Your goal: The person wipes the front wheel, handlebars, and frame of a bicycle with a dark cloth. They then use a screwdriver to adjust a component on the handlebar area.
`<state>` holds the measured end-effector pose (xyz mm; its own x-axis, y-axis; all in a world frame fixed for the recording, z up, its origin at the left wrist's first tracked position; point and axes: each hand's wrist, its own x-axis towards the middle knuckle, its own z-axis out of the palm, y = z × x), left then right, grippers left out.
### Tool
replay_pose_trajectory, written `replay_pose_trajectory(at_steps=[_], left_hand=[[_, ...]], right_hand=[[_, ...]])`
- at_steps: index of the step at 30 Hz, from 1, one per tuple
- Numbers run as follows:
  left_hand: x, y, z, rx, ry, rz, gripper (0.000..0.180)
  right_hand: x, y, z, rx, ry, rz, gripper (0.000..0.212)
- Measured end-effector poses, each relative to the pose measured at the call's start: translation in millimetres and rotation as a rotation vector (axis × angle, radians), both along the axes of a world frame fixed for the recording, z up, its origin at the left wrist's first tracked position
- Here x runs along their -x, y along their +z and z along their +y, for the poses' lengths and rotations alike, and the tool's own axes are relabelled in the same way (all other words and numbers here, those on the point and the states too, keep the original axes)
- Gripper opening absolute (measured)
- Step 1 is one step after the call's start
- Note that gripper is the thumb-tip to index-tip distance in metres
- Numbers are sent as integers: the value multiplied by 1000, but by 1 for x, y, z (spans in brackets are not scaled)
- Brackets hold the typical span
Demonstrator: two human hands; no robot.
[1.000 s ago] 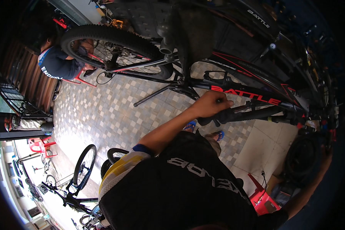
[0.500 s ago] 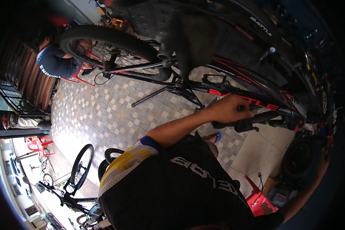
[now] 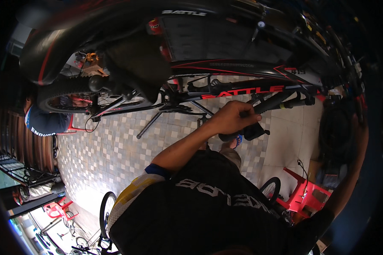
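A black bicycle frame with red lettering spans the view in front of me. My left hand is closed, thumb and forefinger pinched, above a black bar with a black lever-like part beside it. Whatever the pinch holds, if anything, is hidden. At the far right, my right arm stretches up into shadow. My right hand is near the front of the bicycle, its fingers too dark to make out. A black saddle, blurred and close, crosses the top.
A kickstand slants down to the tiled floor. Another person sits at left beyond the rear wheel. A red plastic chair stands at lower right; another red chair is at lower left.
The view has shifted; the bicycle's rear now sits lower and farther left, and the saddle looms larger across the top. My left hand appears farther left and stays closed.
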<state>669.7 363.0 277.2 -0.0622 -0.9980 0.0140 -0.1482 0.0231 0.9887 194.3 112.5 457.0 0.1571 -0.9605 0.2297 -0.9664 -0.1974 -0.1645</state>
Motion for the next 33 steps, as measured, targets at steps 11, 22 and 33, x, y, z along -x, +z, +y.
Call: replay_pose_trajectory(at_steps=[11, 22, 33], left_hand=[[-9, -21, 9, -10, 64, 82, 24], [-48, -26, 31, 210, 670, 902, 33], [-42, -34, 7, 261, 853, 885, 8]], right_hand=[[24, -15, -34, 59, -44, 9, 56], [44, -18, -32, 118, 76, 67, 63], [30, -15, -24, 64, 43, 173, 49]])
